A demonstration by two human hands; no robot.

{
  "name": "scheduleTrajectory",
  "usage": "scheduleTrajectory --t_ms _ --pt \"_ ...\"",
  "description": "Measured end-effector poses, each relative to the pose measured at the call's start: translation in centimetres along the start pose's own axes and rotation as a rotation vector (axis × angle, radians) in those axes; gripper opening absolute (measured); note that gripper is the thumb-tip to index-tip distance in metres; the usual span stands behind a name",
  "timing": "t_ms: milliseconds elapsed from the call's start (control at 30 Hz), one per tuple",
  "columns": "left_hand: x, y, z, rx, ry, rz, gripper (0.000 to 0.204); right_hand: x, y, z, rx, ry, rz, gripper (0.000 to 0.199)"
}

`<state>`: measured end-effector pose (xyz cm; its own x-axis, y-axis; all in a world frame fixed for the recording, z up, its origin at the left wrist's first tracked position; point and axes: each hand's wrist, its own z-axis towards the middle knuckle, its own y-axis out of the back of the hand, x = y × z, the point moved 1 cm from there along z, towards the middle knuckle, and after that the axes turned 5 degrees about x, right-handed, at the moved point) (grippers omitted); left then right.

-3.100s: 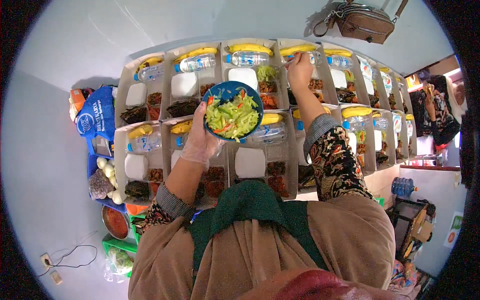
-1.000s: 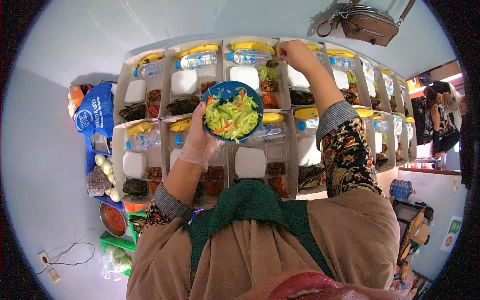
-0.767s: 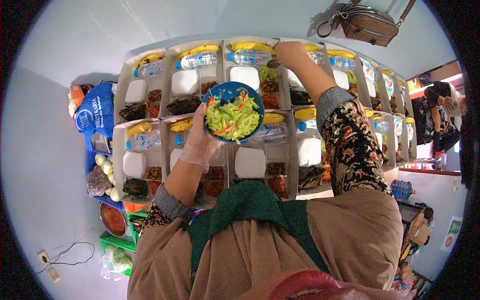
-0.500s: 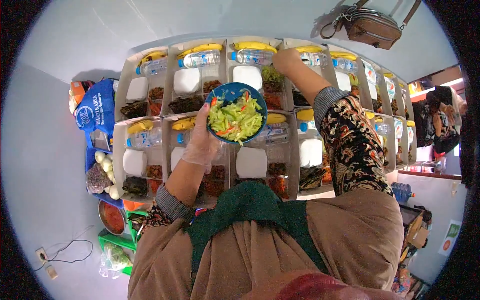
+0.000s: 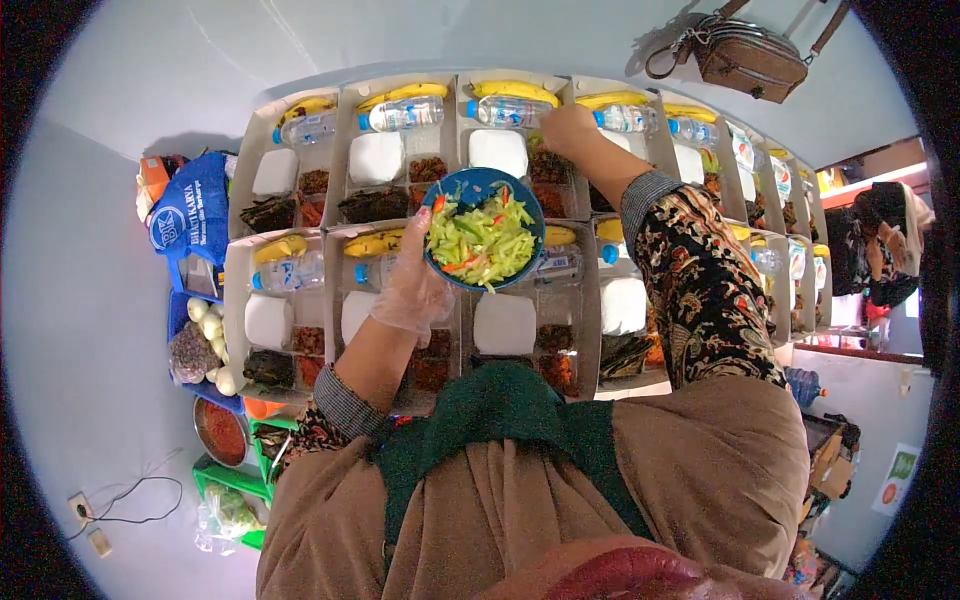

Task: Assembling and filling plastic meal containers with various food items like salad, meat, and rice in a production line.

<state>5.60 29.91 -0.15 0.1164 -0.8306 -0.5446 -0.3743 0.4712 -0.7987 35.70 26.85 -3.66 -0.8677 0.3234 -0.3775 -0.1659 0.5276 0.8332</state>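
From the head view, the gloved left hand (image 5: 412,290) cupped a blue bowl of salad (image 5: 483,240) from below, over packed meal boxes (image 5: 300,320) sitting edge to edge with no gaps. The right hand (image 5: 567,128) reached beyond the bowl into a far box (image 5: 520,150), fingers pinched, though I couldn't tell on what.

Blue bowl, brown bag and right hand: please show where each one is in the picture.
Blue bowl (image 5: 470,186): head view, on its bare blue rim above the salad.
Brown bag (image 5: 752,58): head view, on the middle of its front face.
Right hand (image 5: 567,127): head view, on the back of the hand, over a meal box.
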Motion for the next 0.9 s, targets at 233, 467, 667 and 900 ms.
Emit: scheduleTrajectory --t_ms 233,467,667,900 --pt "0.7 1.6 0.5 0.006 0.022 -0.053 0.055 0.2 0.0 0.4 0.024 0.002 0.007 0.027" --pt "0.2 1.0 0.7 -0.057 0.042 -0.037 0.054 -0.4 -0.1 0.2 -0.038 0.042 -0.011 0.025" --pt "0.3 1.0 1.5 -0.063 0.027 -0.059 0.052 -1.3 0.0 -0.1 -0.048 0.036 0.004 0.024" --pt "0.1 0.9 1.8 -0.031 0.001 -0.032 0.05 -1.8 -0.2 -0.1 -0.04 0.052 0.065 0.024"
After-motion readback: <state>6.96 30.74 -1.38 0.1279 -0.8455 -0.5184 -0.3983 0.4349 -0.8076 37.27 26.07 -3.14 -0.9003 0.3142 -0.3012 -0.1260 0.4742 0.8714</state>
